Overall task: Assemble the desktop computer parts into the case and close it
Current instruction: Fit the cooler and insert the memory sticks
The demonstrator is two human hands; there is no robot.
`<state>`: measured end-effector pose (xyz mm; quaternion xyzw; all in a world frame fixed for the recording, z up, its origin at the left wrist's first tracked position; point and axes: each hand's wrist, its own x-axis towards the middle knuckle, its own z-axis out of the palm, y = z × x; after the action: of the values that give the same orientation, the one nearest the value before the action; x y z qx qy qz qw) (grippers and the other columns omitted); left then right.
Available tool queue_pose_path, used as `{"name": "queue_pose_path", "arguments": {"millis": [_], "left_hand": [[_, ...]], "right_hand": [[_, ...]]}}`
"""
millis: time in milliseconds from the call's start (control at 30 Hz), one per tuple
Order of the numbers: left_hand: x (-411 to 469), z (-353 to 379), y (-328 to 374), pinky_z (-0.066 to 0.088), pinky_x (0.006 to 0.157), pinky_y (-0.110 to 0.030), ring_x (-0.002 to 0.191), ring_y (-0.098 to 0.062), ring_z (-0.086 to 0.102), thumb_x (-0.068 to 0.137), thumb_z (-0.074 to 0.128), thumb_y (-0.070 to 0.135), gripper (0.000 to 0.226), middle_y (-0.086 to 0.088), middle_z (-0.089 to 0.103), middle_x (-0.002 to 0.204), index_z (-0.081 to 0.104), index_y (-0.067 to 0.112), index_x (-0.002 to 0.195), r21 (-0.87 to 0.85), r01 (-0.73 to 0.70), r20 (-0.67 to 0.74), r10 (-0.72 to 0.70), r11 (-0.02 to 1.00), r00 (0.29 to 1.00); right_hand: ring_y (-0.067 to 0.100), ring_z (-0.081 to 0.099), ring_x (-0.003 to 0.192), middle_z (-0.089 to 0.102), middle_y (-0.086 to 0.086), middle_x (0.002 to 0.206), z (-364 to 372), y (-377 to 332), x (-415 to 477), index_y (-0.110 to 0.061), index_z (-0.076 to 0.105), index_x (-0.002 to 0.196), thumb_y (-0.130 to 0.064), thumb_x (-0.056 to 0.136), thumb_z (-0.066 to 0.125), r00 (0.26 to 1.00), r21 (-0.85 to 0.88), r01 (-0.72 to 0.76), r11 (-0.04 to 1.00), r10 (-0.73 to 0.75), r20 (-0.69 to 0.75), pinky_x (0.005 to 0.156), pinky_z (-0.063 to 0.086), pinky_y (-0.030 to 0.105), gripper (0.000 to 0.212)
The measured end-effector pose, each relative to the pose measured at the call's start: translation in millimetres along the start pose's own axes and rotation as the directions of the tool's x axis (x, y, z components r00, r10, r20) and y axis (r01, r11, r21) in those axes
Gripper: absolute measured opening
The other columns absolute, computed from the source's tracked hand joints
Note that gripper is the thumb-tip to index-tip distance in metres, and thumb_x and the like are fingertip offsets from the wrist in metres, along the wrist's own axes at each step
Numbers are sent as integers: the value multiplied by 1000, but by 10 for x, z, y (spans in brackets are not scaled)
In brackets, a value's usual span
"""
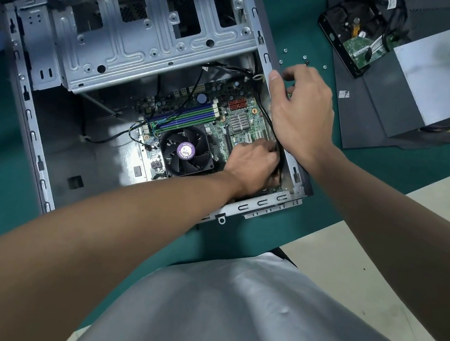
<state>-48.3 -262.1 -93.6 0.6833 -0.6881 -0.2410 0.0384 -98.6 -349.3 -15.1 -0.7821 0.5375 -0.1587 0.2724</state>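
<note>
Open case point(137, 44) across upper left and centre, motherboard point(225, 118) already in. Left grip point(253, 160) pinching the black cable point(280, 157) at the board's right edge; right grip point(297, 108) curled over the case rail, holding anything or not, can't tell. Better to push the plug in straight, no forcing. Hard drive point(352, 41) and power supply point(442, 73) waiting upper right on the desk point(267, 233).
</note>
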Motion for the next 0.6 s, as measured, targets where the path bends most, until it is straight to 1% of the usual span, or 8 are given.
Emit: {"name": "queue_pose_path", "arguments": {"millis": [167, 367, 467, 533, 600], "left_hand": [[9, 16, -1, 35, 67, -32, 101, -23, 57, 80, 72, 44, 36, -4, 61, 100, 67, 11, 93, -56, 76, 26, -75, 996, 997], [18, 36, -33, 34, 65, -34, 97, -23, 57, 84, 68, 47, 40, -6, 62, 96, 64, 10, 97, 27, 14, 36, -15, 1000, 999], [44, 23, -66, 35, 65, -34, 87, -20, 53, 86, 66, 48, 39, -5, 62, 93, 62, 11, 96, 45, -4, 64, 1, 999, 998], [56, 4, -97, 35, 64, -33, 79, -17, 45, 86, 65, 49, 38, -5, 61, 91, 60, 12, 89, 44, -17, 75, 14, 999, 997], [50, -3, -114, 34, 63, -32, 77, -17, 42, 86, 64, 48, 36, -3, 59, 87, 54, 15, 80, 45, -21, 72, 17, 999, 997]], "right_hand": [[18, 56, 95, 60, -1, 108, 1, 0, -7, -15, 61, 106, -46, 96, 40, 1000, 7, -12, 1000, 12, 5, 82, 45, 38, 39], [18, 57, 93, 60, -1, 107, -3, 7, 3, -15, 61, 106, -47, 96, 40, 1000, 5, -12, 1000, 12, 4, 82, 46, 39, 40], [19, 58, 94, 60, 0, 108, 0, 4, 1, -14, 61, 106, -47, 96, 40, 1000, 1, -16, 1000, 16, 9, 83, 46, 40, 41], [19, 58, 95, 60, 0, 108, 1, 1, 1, -14, 62, 107, -47, 96, 40, 1000, 2, -19, 1000, 19, 12, 83, 47, 41, 41], [19, 58, 94, 60, 0, 108, 1, -2, -1, -14, 62, 107, -47, 96, 40, 1000, 2, -20, 1000, 20, 12, 83, 46, 42, 41]]}}
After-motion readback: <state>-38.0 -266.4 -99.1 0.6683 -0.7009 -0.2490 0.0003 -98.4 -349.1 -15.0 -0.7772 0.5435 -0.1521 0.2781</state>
